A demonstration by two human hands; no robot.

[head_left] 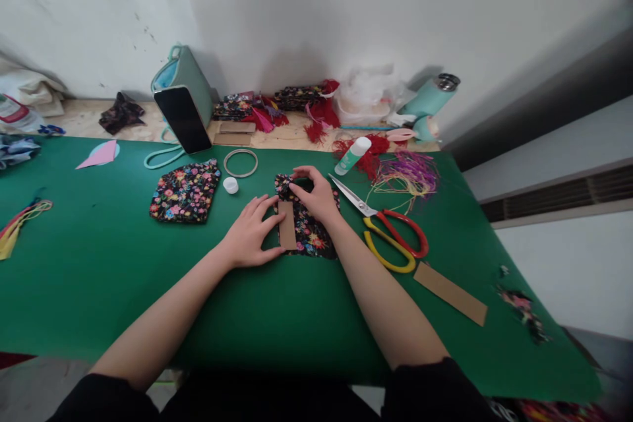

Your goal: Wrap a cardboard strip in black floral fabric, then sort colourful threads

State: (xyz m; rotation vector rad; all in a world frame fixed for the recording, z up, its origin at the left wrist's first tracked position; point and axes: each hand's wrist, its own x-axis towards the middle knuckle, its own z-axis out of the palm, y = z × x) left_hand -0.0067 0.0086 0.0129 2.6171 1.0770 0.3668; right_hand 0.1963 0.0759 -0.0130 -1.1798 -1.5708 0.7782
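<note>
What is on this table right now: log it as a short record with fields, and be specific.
surface: green mat against a white wall
left hand: left hand flat on a brown cardboard strip
right hand: right hand pressing floral fabric folded over the strip's far end
right of hands: scissors with red and yellow handles, second cardboard strip
left of hands: second floral fabric piece, white cap, ring
behind: glue stick, phone, thread bundle

Floral fabric pieces (186,191) (309,227): two. Cardboard strips (287,225) (450,293): two. Scissors (390,232): one. Glue stick (353,155): one. Ring (241,163): one.
</note>
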